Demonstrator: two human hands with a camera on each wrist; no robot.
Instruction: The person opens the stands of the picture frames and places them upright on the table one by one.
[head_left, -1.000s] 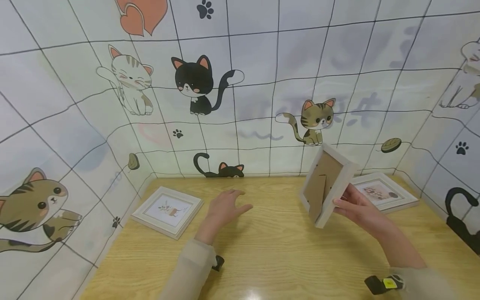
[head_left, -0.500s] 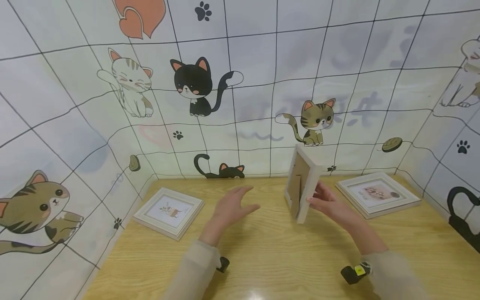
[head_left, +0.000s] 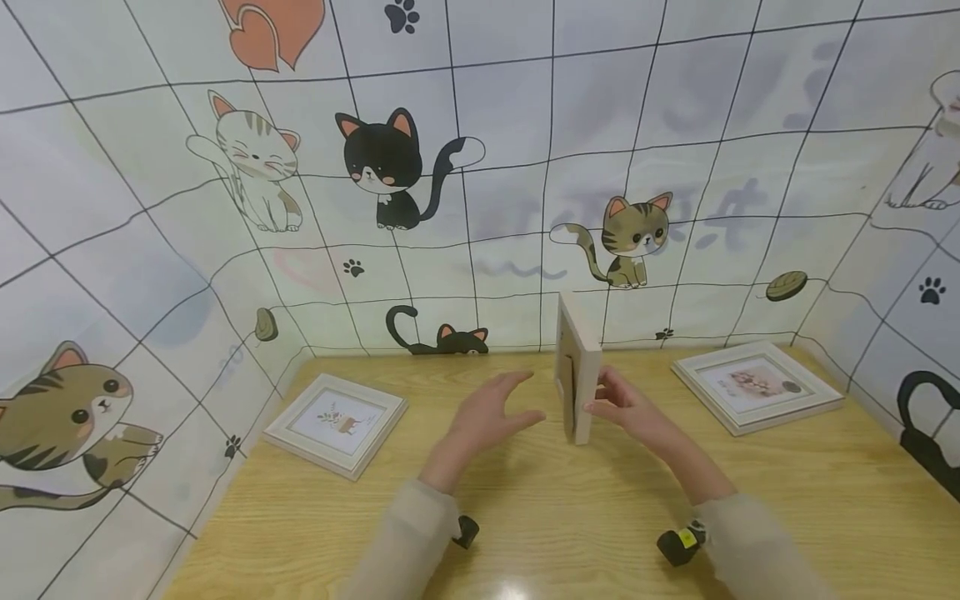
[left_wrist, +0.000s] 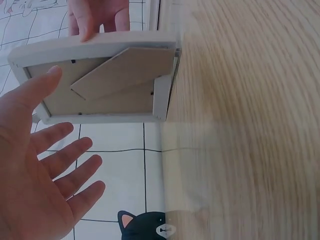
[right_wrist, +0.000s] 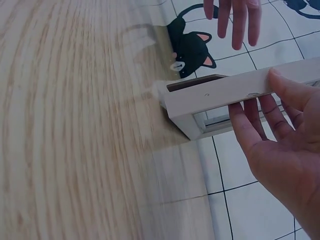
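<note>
A white picture frame (head_left: pixel 587 383) stands upright, nearly edge-on to the head view, right of the table's middle. My right hand (head_left: pixel 633 414) grips its near side edge, with the thumb on the edge and the fingers against the glazed front. In the left wrist view the brown back and its folded support leg (left_wrist: pixel 125 72) face my left hand (left_wrist: pixel 40 170). That hand is spread, thumb and fingers apart, just left of the frame; a small gap shows between them in the head view. The frame's lower end is close to the tabletop; whether it touches I cannot tell.
A white picture frame with a plant print (head_left: pixel 341 422) lies face up at the table's left. Another white frame with a pink flower print (head_left: pixel 757 385) lies at the right. Behind the wooden table (head_left: pixel 540 517) hangs a wall cloth (head_left: pixel 517 275) with cats on a grid.
My right hand has carried the picture frame left and turned it more edge-on. My left hand has moved right, closer to it. The two lying frames have stayed put.
</note>
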